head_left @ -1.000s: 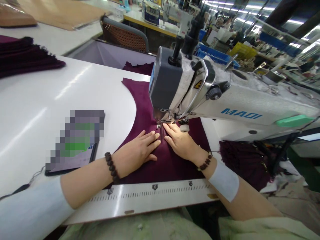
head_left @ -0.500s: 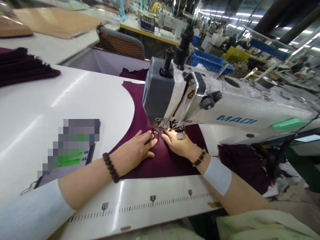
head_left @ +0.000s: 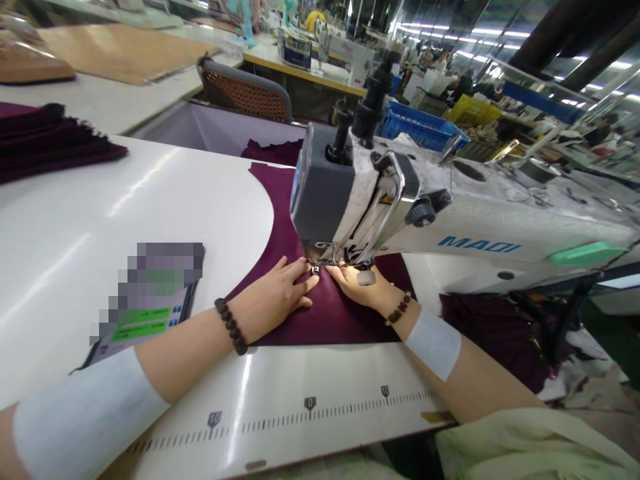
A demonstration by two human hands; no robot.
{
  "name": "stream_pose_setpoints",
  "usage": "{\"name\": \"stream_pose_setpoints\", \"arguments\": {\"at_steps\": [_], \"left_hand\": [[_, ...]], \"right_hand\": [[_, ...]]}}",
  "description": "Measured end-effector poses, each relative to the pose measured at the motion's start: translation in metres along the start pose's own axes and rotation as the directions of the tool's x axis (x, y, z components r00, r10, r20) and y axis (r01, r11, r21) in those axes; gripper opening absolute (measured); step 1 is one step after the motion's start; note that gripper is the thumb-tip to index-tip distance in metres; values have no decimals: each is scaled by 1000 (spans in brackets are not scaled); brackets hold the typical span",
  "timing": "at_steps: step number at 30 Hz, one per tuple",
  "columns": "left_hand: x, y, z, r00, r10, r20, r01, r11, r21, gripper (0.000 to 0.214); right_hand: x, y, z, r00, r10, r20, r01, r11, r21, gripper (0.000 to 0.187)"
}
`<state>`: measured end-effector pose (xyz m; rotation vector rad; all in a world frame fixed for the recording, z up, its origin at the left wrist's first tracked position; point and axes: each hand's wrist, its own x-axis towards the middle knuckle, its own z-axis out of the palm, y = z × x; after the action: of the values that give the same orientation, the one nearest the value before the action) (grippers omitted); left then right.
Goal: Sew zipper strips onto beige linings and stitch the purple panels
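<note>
Directly under left hand, right hand — fabric

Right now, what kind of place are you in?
Most likely a clothing factory's sewing floor. An industrial sewing machine stands over maroon fabric, a stack of maroon pieces lies on the table, and more sewing machines stand behind.

- We cannot read the screen of the device lying on the table, because it is pixelated.
- The sewing machine head hides the fingertips of the right hand and the purple fabric passing beneath it.
- The left edge cuts off the stack of dark cloth.
- The right edge cuts off the machine's arm.
- We cannot make out the far benches, which are blurred.
</note>
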<state>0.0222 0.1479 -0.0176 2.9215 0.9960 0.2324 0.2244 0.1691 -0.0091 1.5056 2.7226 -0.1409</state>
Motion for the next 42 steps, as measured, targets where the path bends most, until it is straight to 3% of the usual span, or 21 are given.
{"name": "stream_pose_setpoints", "arguments": {"at_steps": [20, 26, 30, 34, 37, 42], "left_hand": [[1, -10, 3, 997, 69, -24, -69, 998, -13, 36], [3, -10, -1, 998, 55, 33, -55, 998, -9, 37], [3, -28, -6, 992, 78, 102, -73, 996, -57, 32], [-1, -46, -21, 994, 28, 106, -24, 999, -33, 33], [-3, -29, -34, 995, -81, 59, 81, 997, 8, 27], [0, 22, -31, 994, -107, 7, 107, 993, 59, 36]], "right_hand": [[-7, -7, 0, 999, 43, -4, -43, 999, -22, 38], [-1, -6, 3, 996, 90, -21, -89, 996, 31, 36], [-14, -26, -6, 984, 178, -32, -178, 984, -4, 38], [-53, -68, -19, 951, 310, -14, -310, 946, -93, 46], [-73, -87, -28, 959, 279, 53, -274, 959, -78, 45], [-62, -71, -29, 963, 260, -78, -260, 966, 5, 41]]}}
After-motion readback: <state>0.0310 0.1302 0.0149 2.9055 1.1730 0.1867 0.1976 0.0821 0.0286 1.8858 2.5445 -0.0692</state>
